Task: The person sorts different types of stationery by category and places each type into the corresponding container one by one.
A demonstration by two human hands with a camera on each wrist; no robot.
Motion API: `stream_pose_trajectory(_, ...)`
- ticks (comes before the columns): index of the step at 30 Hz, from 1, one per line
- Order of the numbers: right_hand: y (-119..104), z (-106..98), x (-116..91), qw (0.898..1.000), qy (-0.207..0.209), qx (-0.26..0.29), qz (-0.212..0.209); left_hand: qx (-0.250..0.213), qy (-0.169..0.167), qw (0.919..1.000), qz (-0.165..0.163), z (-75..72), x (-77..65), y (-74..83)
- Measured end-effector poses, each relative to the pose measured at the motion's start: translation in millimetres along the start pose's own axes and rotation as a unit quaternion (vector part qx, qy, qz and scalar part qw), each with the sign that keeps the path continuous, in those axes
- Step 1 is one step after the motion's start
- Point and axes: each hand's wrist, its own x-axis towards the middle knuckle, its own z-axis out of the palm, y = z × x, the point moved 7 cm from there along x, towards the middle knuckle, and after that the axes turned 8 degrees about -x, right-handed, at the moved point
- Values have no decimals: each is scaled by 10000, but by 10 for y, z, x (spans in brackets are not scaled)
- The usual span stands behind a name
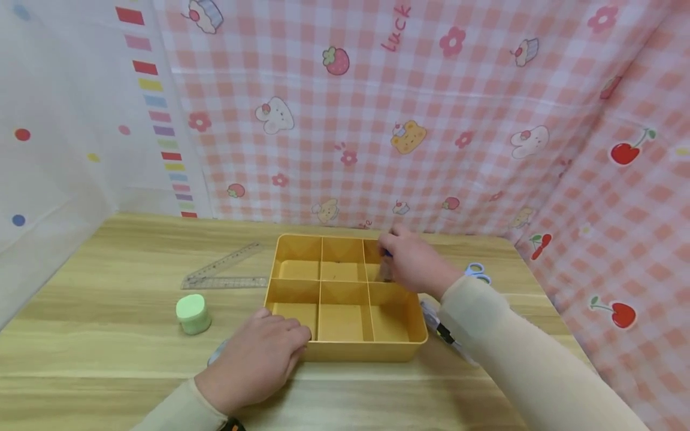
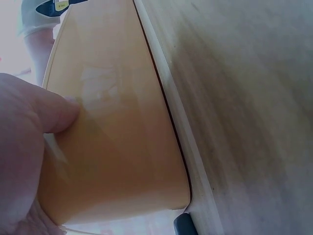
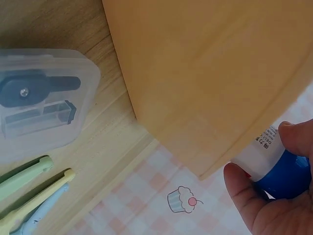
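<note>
A yellow organizer box (image 1: 345, 352) with six compartments lies on the wooden table. My left hand (image 1: 256, 356) grips its front left wall, fingers over the rim; in the left wrist view the thumb presses the outer side of the box (image 2: 117, 112). My right hand (image 1: 415, 257) is over the back right compartment, holding a small glue stick (image 1: 386, 268) down into it. Seen from the right wrist, this glue stick (image 3: 266, 152) has a white printed body and a blue end, pinched between thumb and fingers.
Left of the box are a clear ruler (image 1: 223, 282) and a green lidded jar (image 1: 193, 314). Blue-handled scissors (image 1: 477, 272) lie to the right. A clear case (image 3: 49, 103) and slim pastel handles (image 3: 36, 196) are beside the box. A patterned cloth (image 1: 345, 120) hangs behind.
</note>
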Motion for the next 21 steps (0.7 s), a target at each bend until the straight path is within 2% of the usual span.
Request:
stream_pose_trajectory(8, -35, 40, -9, 10000, 32, 17, -22, -26, -62, 9999, -83, 36, -33, -12)
stream_pose_trajectory(16, -48, -7, 2, 9998, 150, 28, -93, -3, -24, 10000, -19, 14, -19, -2)
stream_pose_trajectory(21, 3, -3, -4, 9996, -82, 235, 122, 8, -29, 10000, 2, -12, 13, 6)
